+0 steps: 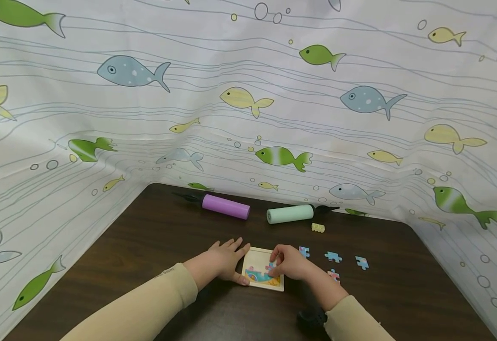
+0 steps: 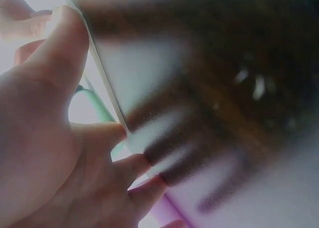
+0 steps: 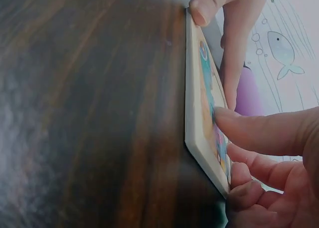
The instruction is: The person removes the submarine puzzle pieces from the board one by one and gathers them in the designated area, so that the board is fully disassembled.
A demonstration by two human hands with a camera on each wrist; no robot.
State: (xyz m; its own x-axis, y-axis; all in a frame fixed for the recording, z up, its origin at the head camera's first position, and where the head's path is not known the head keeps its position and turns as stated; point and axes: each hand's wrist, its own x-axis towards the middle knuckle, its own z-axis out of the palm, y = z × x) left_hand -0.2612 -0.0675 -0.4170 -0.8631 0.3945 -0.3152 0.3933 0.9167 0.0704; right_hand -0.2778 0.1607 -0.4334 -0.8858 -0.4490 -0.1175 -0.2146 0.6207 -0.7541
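Note:
A small wooden jigsaw tray lies on the dark table, its lower part filled with blue and orange picture pieces. My left hand rests at its left side with spread, straight fingers, the thumb on the lower left corner. Over the tray's right half, my right hand pinches a blue jigsaw piece between thumb and fingers. The right wrist view shows the right thumb down on the picture area, beside the tray's pale edge. How the piece sits under it is partly hidden.
Loose jigsaw pieces lie to the right, among them a blue one and another. Behind stand out a purple hand pump, a mint pump and a small yellow block. Fish-printed cloth surrounds the table.

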